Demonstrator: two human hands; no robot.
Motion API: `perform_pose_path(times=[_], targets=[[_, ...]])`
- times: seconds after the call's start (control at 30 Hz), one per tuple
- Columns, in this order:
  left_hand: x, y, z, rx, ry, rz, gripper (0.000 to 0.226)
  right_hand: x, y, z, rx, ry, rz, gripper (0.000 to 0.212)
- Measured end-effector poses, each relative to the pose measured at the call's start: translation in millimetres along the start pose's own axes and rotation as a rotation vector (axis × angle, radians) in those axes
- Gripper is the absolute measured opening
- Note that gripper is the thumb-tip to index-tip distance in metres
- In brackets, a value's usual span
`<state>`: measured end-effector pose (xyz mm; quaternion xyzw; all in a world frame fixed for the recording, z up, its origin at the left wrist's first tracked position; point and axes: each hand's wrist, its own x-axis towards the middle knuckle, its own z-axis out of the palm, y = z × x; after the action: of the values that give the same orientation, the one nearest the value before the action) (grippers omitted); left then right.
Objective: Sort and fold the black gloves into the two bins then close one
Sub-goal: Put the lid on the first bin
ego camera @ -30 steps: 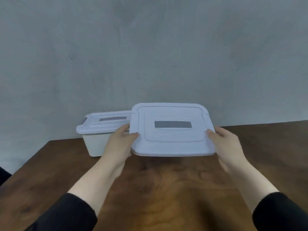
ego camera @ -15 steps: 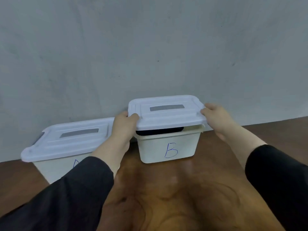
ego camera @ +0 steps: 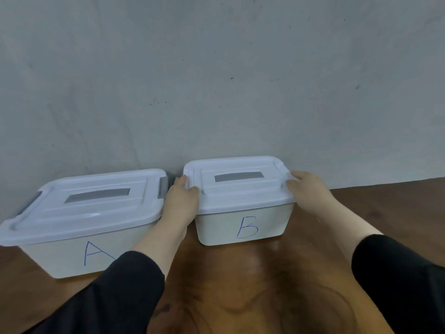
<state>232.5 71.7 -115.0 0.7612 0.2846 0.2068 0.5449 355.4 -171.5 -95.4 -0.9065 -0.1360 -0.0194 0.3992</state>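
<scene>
Head view: lid (ego camera: pixel 237 180) sits on bin B (ego camera: pixel 243 226) at 12; left hand (ego camera: pixel 181 201) & right hand (ego camera: pixel 307 189) grip lid ends. Bin A (ego camera: pixel 72 256), 9 o'clock, lidded. Gloves unseen; prob. only latching left.

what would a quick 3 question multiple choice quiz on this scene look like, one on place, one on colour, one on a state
1. Where does bin B stand relative to bin A?
A. on its right
B. stacked on it
C. on its left

2. What colour are the letters on the bins?
A. red
B. blue
C. green

3. How does the lid sit on bin B?
A. leaning against the wall
B. flat on the table
C. down on the bin's rim, a hand at each end

Answers:
1. A, bin B stands on the wooden table to the right of bin A, with the left hand between them.
2. B, both the A and the B are drawn in blue pen.
3. C, the lid covers the bin, with the left hand gripping its left end and the right hand its right end.
</scene>
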Motion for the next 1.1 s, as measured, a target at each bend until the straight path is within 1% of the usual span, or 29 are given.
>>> perform_pose_path(times=[0.07, 0.1, 0.17, 0.2, 0.23, 0.27, 0.3, 0.33, 0.37, 0.43, 0.5, 0.53, 0.57, 0.63, 0.67, 0.7, 0.77, 0.83, 0.9, 0.97, 1.03, 1.1], targets=[[-3.1, -0.4, 1.3, -0.046, -0.013, 0.009, 0.044, 2.9, 5.2, 2.0, 0.023, 0.006, 0.026, 0.021], [-3.7, -1.0, 1.8, -0.068, -0.013, -0.002, 0.044, 5.6, 7.0, 2.7, 0.045, 0.006, 0.055, 0.023], [-5.4, -3.5, 2.4, -0.136, 0.008, -0.046, 0.059, 11.4, 13.6, 4.2, 0.155, 0.010, 0.121, 0.026], [-5.5, -4.6, 2.9, -0.189, 0.026, -0.070, 0.069, 14.1, 17.8, 4.3, 0.242, -0.001, 0.176, 0.034], [-5.3, -4.0, 3.3, -0.241, 0.044, -0.096, 0.077, 14.5, 19.5, 3.6, 0.339, -0.034, 0.241, 0.046], [-4.6, -3.8, 3.4, -0.272, 0.059, -0.116, 0.080, 15.0, 20.7, 3.7, 0.425, -0.067, 0.293, 0.057], [-4.2, -3.0, 3.7, -0.284, 0.071, -0.128, 0.081, 16.7, 21.6, 3.5, 0.474, -0.086, 0.325, 0.063], [-4.0, -2.4, 4.6, -0.280, 0.081, -0.124, 0.079, 18.5, 21.0, 3.6, 0.483, -0.076, 0.326, 0.065], [-4.3, -2.1, 5.8, -0.257, 0.094, -0.105, 0.073, 19.4, 19.3, 3.5, 0.437, -0.046, 0.305, 0.065], [-7.3, 0.1, 9.0, -0.171, 0.127, -0.032, 0.058, 20.1, 12.5, 2.9, 0.256, 0.042, 0.220, 0.063], [-9.2, 2.2, 11.2, -0.112, 0.150, 0.030, 0.052, 18.8, 7.5, 3.7, 0.192, 0.055, 0.184, 0.063], [-9.0, 2.5, 11.7, -0.110, 0.149, 0.039, 0.053, 18.6, 7.7, 3.9, 0.203, 0.040, 0.206, 0.062], [-8.3, 3.3, 11.6, -0.136, 0.144, 0.024, 0.055, 19.5, 9.2, 3.6, 0.231, 0.026, 0.235, 0.056], [-6.4, 4.3, 9.8, -0.228, 0.134, -0.071, 0.064, 21.4, 13.5, 3.0, 0.305, -0.024, 0.295, 0.026], [-5.2, 4.0, 9.4, -0.255, 0.124, -0.124, 0.063, 21.1, 13.5, 2.2, 0.347, -0.043, 0.318, 0.017], [-4.0, 3.5, 9.1, -0.260, 0.110, -0.154, 0.053, 21.7, 14.4, 2.0, 0.376, -0.050, 0.327, 0.015], [-0.7, 1.7, 9.0, -0.246, 0.092, -0.157, 0.030, 23.2, 14.1, 3.7, 0.341, -0.044, 0.284, 0.024], [0.8, 0.9, 10.8, -0.199, 0.098, -0.123, 0.021, 22.8, 10.4, 7.2, 0.285, 0.015, 0.219, 0.038], [3.2, 0.9, 12.6, -0.093, 0.115, -0.074, 0.023, 20.8, 7.8, 12.2, 0.252, 0.070, 0.172, 0.042], [4.4, 2.3, 12.9, -0.045, 0.123, -0.046, 0.021, 19.8, 7.9, 16.5, 0.170, 0.106, 0.133, 0.046], [5.7, 1.9, 11.2, -0.001, 0.109, -0.029, 0.020, 18.6, 7.4, 17.8, 0.106, 0.121, 0.122, 0.059], [7.5, 0.6, 10.6, 0.066, 0.095, -0.018, 0.025, 17.4, 7.8, 15.4, 0.098, 0.110, 0.145, 0.069]])
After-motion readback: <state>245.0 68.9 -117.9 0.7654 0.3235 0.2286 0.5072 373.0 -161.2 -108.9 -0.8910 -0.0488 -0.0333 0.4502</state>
